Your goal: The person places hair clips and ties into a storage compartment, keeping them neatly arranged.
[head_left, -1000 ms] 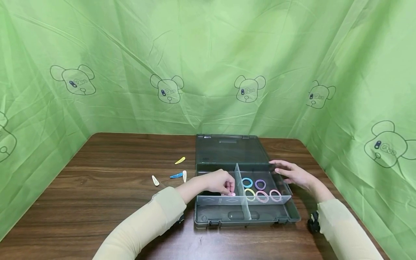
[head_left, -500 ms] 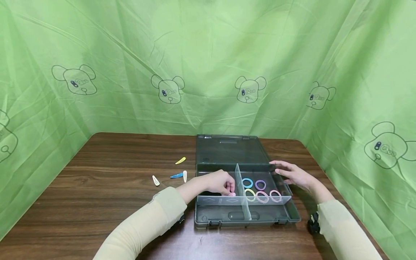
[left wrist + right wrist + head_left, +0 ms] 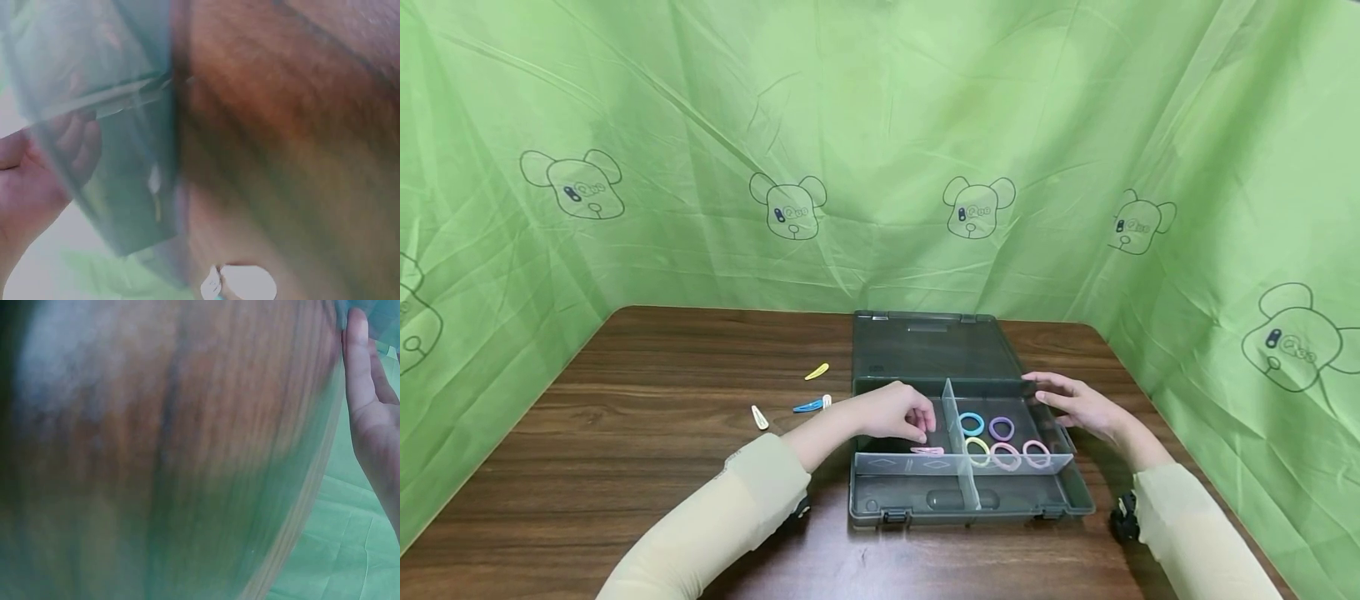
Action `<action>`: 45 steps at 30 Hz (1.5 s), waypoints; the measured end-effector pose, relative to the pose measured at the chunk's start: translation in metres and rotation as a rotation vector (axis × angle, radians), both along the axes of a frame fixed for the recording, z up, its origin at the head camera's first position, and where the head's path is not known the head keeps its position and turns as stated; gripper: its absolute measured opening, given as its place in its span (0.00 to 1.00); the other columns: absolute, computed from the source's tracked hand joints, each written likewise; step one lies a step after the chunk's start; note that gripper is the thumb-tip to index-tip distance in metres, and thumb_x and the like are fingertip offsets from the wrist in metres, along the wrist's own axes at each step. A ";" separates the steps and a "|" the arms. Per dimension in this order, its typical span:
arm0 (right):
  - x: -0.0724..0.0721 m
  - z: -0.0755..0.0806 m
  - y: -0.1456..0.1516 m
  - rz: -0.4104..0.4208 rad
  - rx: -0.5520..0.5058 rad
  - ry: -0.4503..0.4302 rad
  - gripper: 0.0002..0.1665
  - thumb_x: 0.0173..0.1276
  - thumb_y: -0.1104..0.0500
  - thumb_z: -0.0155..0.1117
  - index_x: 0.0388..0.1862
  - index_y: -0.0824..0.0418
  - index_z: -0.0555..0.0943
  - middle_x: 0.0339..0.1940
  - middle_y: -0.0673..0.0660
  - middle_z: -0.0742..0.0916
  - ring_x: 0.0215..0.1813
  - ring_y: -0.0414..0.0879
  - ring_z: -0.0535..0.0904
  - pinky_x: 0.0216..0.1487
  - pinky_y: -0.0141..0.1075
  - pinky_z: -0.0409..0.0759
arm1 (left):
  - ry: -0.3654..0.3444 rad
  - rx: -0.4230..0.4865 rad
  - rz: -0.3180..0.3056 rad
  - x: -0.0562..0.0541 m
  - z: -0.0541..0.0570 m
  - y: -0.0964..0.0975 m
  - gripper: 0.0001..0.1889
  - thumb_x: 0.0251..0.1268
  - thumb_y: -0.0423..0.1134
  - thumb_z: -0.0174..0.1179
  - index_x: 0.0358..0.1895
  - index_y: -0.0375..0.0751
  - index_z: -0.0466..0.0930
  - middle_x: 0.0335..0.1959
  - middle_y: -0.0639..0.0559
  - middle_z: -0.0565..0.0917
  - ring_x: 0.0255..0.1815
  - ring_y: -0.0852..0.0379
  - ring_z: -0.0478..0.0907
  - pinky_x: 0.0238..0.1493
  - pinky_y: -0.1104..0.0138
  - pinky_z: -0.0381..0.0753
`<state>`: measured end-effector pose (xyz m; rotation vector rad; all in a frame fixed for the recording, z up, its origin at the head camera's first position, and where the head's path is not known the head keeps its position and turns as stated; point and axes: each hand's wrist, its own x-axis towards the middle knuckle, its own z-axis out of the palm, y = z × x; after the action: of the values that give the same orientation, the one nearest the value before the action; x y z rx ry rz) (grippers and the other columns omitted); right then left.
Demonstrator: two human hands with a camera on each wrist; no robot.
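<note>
A grey see-through plastic box [image 3: 917, 514] with dividers stands with its lid [image 3: 928, 346] laid back. My left hand [image 3: 897, 412] is over its back left compartment, fingers loosely bent and holding nothing. Just below the fingertips, a pink snap hair clip [image 3: 928, 451] lies by the long divider [image 3: 895, 463]. In the left wrist view, the hand [image 3: 44, 165] shows partly through the box wall. My right hand [image 3: 1084, 408] rests on the box's right side near the back corner, its fingers extended.
Several hair ties, including a blue [image 3: 972, 424] and a purple one [image 3: 1001, 429], lie in the back right compartment. Left of the box on the wooden table [image 3: 647, 467] are a yellow clip [image 3: 817, 372], a blue clip [image 3: 807, 406] and white clips [image 3: 760, 417]. Green cloth [image 3: 880, 108] hangs behind.
My left hand has let go of the pink hair clip and lifted slightly up and left. The clip now shows whole in the compartment. My right hand stays in place.
</note>
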<state>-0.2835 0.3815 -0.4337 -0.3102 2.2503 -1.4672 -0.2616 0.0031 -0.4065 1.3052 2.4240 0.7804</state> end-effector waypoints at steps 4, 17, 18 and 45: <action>0.000 0.001 0.000 0.002 0.001 0.005 0.32 0.72 0.50 0.53 0.71 0.57 0.61 0.66 0.69 0.69 0.59 0.50 0.75 0.52 0.48 0.78 | 0.016 0.041 0.012 0.004 0.013 -0.013 0.06 0.57 0.36 0.65 0.38 0.42 0.82 0.29 0.62 0.81 0.32 0.69 0.76 0.39 0.75 0.77; -0.001 0.002 0.001 -0.003 -0.002 0.004 0.31 0.72 0.51 0.53 0.71 0.57 0.61 0.65 0.69 0.70 0.59 0.51 0.75 0.51 0.48 0.78 | 0.130 0.109 0.063 0.013 0.044 -0.065 0.11 0.57 0.38 0.65 0.43 0.45 0.80 0.38 0.58 0.83 0.41 0.61 0.80 0.49 0.62 0.77; -0.001 0.002 0.001 -0.005 0.001 0.004 0.31 0.72 0.50 0.53 0.71 0.57 0.61 0.65 0.69 0.70 0.59 0.51 0.75 0.51 0.48 0.78 | 0.140 0.112 0.066 0.013 0.045 -0.069 0.11 0.58 0.38 0.65 0.44 0.45 0.80 0.38 0.58 0.83 0.42 0.60 0.80 0.49 0.62 0.77; 0.002 0.001 -0.001 0.018 -0.005 0.007 0.31 0.72 0.51 0.53 0.71 0.58 0.60 0.65 0.70 0.70 0.61 0.54 0.73 0.51 0.48 0.78 | 0.245 0.103 0.264 0.010 0.018 -0.186 0.14 0.57 0.35 0.65 0.47 0.47 0.79 0.42 0.55 0.83 0.48 0.57 0.78 0.53 0.58 0.74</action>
<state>-0.2819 0.3810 -0.4329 -0.3372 2.2434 -1.4652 -0.2512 -0.1828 -0.3886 1.1927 2.8276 0.8659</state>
